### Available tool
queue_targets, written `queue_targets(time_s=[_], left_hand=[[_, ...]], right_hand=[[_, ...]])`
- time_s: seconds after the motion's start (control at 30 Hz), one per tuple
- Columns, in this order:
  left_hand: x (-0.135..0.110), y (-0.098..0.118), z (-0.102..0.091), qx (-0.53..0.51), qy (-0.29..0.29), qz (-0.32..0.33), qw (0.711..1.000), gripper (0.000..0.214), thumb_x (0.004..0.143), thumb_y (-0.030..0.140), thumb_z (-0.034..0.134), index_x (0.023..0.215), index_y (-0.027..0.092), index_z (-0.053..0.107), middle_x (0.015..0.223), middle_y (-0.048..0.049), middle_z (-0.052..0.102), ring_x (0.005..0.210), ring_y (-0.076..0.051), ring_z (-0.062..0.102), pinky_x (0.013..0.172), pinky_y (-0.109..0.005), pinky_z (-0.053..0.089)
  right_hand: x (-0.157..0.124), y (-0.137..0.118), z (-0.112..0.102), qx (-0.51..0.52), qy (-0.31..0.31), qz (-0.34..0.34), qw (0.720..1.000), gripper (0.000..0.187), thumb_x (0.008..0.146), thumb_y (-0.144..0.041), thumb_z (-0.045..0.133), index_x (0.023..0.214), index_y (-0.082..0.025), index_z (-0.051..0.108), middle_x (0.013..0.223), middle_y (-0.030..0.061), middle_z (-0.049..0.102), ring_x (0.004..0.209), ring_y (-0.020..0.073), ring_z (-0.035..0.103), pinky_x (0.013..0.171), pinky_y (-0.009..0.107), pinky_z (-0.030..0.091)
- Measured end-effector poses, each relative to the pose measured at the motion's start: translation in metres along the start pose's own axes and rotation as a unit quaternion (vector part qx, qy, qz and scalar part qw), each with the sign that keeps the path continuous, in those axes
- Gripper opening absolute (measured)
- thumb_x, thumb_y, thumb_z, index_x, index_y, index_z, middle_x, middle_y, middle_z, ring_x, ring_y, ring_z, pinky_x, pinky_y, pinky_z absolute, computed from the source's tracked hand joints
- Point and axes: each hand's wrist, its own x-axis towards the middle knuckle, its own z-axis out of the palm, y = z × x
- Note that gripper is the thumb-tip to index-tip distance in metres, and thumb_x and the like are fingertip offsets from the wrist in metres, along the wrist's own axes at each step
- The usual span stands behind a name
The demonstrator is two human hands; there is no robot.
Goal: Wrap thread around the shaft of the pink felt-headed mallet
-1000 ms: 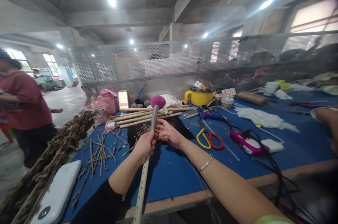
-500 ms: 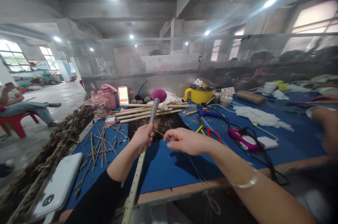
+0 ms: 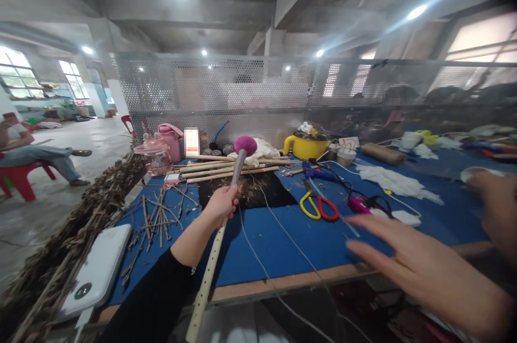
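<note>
My left hand (image 3: 223, 204) is closed round a pale stick with a row of holes (image 3: 208, 275), held upright and tilted away over the blue table (image 3: 283, 243). The stick's upper part is grey and ends in a round magenta fuzzy head (image 3: 245, 145). A thin thread (image 3: 258, 265) runs from the stick near my left hand down past the table's front edge. My right hand (image 3: 407, 262) is out to the right near the front edge, blurred, with fingers stretched and nothing visible in them.
Yellow-and-red scissors (image 3: 319, 207), a blue glue gun (image 3: 319, 173), a pink device with cables (image 3: 359, 204), white cloth (image 3: 391, 181), a yellow pot (image 3: 306, 146) and bamboo sticks (image 3: 230, 169) lie on the table. Twigs (image 3: 72, 235) and a white device (image 3: 95, 270) sit left. Another person's hand (image 3: 493, 208) is at the right edge.
My right hand left the stick and swept right and toward me, opening its fingers; the thread now trails down from the stick. My left hand kept its grip.
</note>
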Motion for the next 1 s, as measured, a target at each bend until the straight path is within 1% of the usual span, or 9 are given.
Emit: queue_targets(time_s=[0.07, 0.13, 0.2, 0.3, 0.43, 0.57, 0.7, 0.87, 1.0], left_hand=[[-0.003, -0.002, 0.005, 0.012, -0.001, 0.009, 1.000, 0.026, 0.082, 0.043, 0.043, 0.080, 0.017, 0.048, 0.049, 0.0065, 0.038, 0.032, -0.004, 0.030, 0.033, -0.017, 0.023], [-0.005, -0.004, 0.009, 0.027, 0.003, 0.022, 0.999, 0.027, 0.080, 0.044, 0.046, 0.076, 0.017, 0.049, 0.048, 0.0053, 0.041, 0.032, -0.005, 0.032, 0.033, -0.018, 0.024], [-0.006, -0.008, 0.012, 0.044, 0.009, 0.039, 0.998, 0.028, 0.078, 0.044, 0.049, 0.070, 0.017, 0.051, 0.047, 0.0040, 0.043, 0.032, -0.006, 0.034, 0.033, -0.019, 0.025], [-0.004, -0.012, 0.011, 0.072, 0.022, 0.061, 0.995, 0.029, 0.077, 0.044, 0.050, 0.068, 0.016, 0.054, 0.047, 0.0023, 0.046, 0.033, -0.008, 0.037, 0.033, -0.020, 0.026], [0.001, -0.013, 0.004, 0.121, 0.065, 0.092, 0.986, 0.029, 0.078, 0.043, 0.049, 0.075, 0.016, 0.059, 0.046, 0.0013, 0.048, 0.032, -0.010, 0.039, 0.034, -0.021, 0.027], [0.004, -0.014, 0.001, 0.104, 0.070, 0.084, 0.989, 0.030, 0.079, 0.044, 0.048, 0.079, 0.017, 0.060, 0.047, 0.0010, 0.048, 0.033, -0.011, 0.039, 0.034, -0.022, 0.026], [0.003, -0.015, 0.004, 0.025, 0.056, 0.048, 0.997, 0.028, 0.074, 0.044, 0.055, 0.075, 0.017, 0.061, 0.046, 0.0021, 0.046, 0.035, -0.008, 0.036, 0.035, -0.020, 0.025], [-0.004, -0.005, 0.010, -0.034, 0.034, 0.016, 0.999, 0.037, 0.076, 0.053, 0.048, 0.082, 0.017, 0.057, 0.047, 0.0038, 0.043, 0.033, -0.007, 0.033, 0.033, -0.019, 0.024], [-0.010, 0.008, 0.013, -0.152, 0.013, -0.019, 0.988, 0.056, 0.080, 0.064, 0.026, 0.102, 0.018, 0.050, 0.049, 0.0040, 0.042, 0.032, -0.005, 0.029, 0.032, -0.017, 0.024]], right_hand=[[0.027, -0.017, 0.022, 0.133, -0.102, 0.052, 0.984, 0.046, 0.066, -0.046, 0.062, 0.106, -0.024, 0.057, 0.112, 0.0133, 0.058, 0.100, 0.0281, 0.055, 0.085, 0.042, 0.042], [0.049, -0.037, 0.055, 0.311, -0.208, 0.099, 0.922, 0.052, 0.073, -0.039, 0.056, 0.121, -0.023, 0.042, 0.120, 0.0143, 0.051, 0.103, 0.0248, 0.054, 0.085, 0.040, 0.043], [0.068, -0.057, 0.096, 0.399, -0.199, 0.142, 0.884, 0.070, 0.064, -0.020, 0.062, 0.126, -0.024, 0.031, 0.121, 0.0132, 0.048, 0.099, 0.0214, 0.056, 0.082, 0.036, 0.045], [0.095, -0.079, 0.158, 0.459, -0.239, 0.200, 0.832, 0.079, 0.048, 0.000, 0.056, 0.121, -0.022, 0.033, 0.095, 0.0067, 0.057, 0.072, 0.0163, 0.060, 0.061, 0.028, 0.047], [0.121, -0.092, 0.204, 0.531, -0.342, 0.161, 0.759, 0.056, 0.044, 0.001, 0.045, 0.097, -0.017, 0.044, 0.060, -0.0033, 0.056, 0.045, 0.0112, 0.052, 0.049, 0.026, 0.044], [0.128, -0.091, 0.211, 0.516, -0.296, 0.152, 0.790, 0.048, 0.045, -0.001, 0.042, 0.091, -0.017, 0.042, 0.051, -0.0048, 0.054, 0.039, 0.0106, 0.049, 0.039, 0.021, 0.038], [0.129, -0.087, 0.205, 0.453, -0.276, 0.171, 0.831, 0.036, 0.052, -0.004, 0.044, 0.086, -0.018, 0.045, 0.040, -0.0073, 0.044, 0.031, 0.0074, 0.038, 0.030, 0.016, 0.019], [0.133, -0.085, 0.193, 0.452, -0.336, 0.196, 0.803, 0.006, 0.064, -0.018, 0.049, 0.070, -0.017, 0.046, 0.041, -0.0075, 0.038, 0.029, 0.0021, 0.023, 0.031, 0.016, 0.008], [0.129, -0.083, 0.187, 0.515, -0.334, 0.131, 0.779, 0.023, 0.071, -0.033, 0.057, 0.086, -0.016, 0.052, 0.047, -0.0063, 0.045, 0.032, 0.0026, 0.025, 0.030, 0.015, 0.010]])
